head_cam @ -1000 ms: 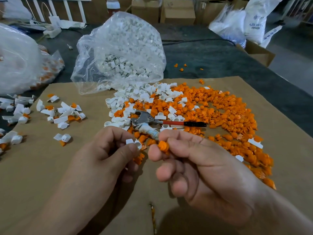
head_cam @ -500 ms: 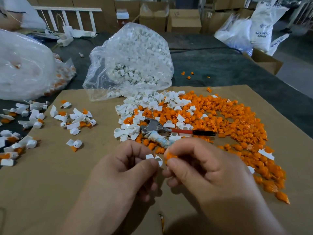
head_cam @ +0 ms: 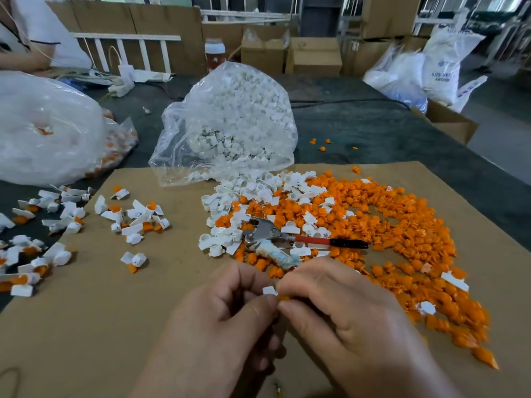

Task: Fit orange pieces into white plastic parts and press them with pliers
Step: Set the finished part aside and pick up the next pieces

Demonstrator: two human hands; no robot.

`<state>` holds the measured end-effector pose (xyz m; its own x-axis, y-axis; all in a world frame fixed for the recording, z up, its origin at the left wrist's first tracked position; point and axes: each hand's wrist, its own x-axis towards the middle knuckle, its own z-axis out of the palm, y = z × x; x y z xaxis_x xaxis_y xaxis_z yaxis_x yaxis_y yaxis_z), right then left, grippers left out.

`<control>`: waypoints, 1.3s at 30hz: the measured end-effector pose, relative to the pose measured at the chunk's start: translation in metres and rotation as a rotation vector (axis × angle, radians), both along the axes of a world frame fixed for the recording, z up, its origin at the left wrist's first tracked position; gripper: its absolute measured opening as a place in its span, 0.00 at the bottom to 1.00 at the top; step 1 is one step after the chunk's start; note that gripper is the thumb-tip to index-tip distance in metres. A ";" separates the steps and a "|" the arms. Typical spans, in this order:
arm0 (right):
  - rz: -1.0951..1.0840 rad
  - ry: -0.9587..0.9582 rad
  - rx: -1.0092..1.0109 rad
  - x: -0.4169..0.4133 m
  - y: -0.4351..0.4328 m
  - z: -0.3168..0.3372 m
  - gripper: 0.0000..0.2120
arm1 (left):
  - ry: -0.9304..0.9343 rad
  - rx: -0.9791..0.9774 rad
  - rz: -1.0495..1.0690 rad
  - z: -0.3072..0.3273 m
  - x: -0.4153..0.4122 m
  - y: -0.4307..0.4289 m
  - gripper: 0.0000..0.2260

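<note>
Above cardboard: left hand, grip round one white part; right hand, round one orange piece.

A cardboard sheet covers the surface before me. On it, the pliers lie in the middle, among the plastic parts that run back to an open bag behind. The pile of pieces spreads to the right. Fitted parts lie scattered to the left, with another bag behind them. Nearest me, my left hand pinches one part against the piece in my right hand.
</note>
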<state>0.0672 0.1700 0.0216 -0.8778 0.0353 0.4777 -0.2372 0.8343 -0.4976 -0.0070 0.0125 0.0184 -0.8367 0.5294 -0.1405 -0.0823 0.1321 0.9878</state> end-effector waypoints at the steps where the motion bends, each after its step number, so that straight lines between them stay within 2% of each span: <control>1: 0.007 -0.015 -0.011 0.000 0.000 0.000 0.07 | 0.001 -0.003 0.007 0.001 0.000 0.000 0.06; 6: 0.032 -0.083 0.044 0.000 0.002 -0.001 0.10 | -0.033 -0.006 0.022 0.003 -0.002 0.000 0.08; 9: 0.023 -0.045 0.020 0.000 0.002 -0.002 0.09 | -0.063 0.014 0.005 0.005 -0.002 0.000 0.09; 14: 0.054 -0.070 -0.024 0.001 0.000 0.000 0.07 | -0.074 0.023 -0.063 0.005 -0.005 -0.002 0.05; 18: 0.057 -0.122 0.014 0.001 0.001 0.002 0.08 | -0.045 0.024 -0.060 0.004 -0.003 0.001 0.11; 22: 0.039 -0.110 0.070 0.000 0.002 0.003 0.08 | -0.047 -0.004 -0.042 0.003 -0.003 0.002 0.05; 23: 0.017 -0.089 0.128 0.000 0.004 0.002 0.08 | -0.036 -0.008 -0.036 0.001 -0.005 0.002 0.07; 25: -0.099 -0.070 0.270 -0.002 0.013 0.003 0.15 | -0.011 -0.023 -0.003 0.000 -0.008 0.001 0.09; 26: -0.181 -0.128 0.321 -0.003 0.017 0.005 0.21 | -0.003 -0.020 0.021 0.001 -0.009 0.000 0.09; 28: -0.301 -0.349 0.383 -0.005 0.029 0.006 0.31 | -0.040 0.045 0.024 0.003 -0.011 0.000 0.05; 30: -0.333 -0.519 0.410 -0.006 0.039 0.002 0.36 | -0.106 0.119 -0.008 0.006 -0.013 -0.002 0.10; 34: -0.318 -0.567 0.446 -0.007 0.042 -0.001 0.38 | -0.206 0.218 -0.015 0.009 -0.012 -0.002 0.11; 39: -0.333 -0.503 0.464 -0.014 0.037 -0.002 0.36 | -0.149 0.244 0.057 0.004 -0.014 -0.002 0.12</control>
<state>0.0533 0.2066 0.0200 -0.9717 0.2300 0.0536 0.2268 0.9721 -0.0602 -0.0208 0.0103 0.0222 -0.8455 0.5157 -0.1383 -0.2294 -0.1169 0.9663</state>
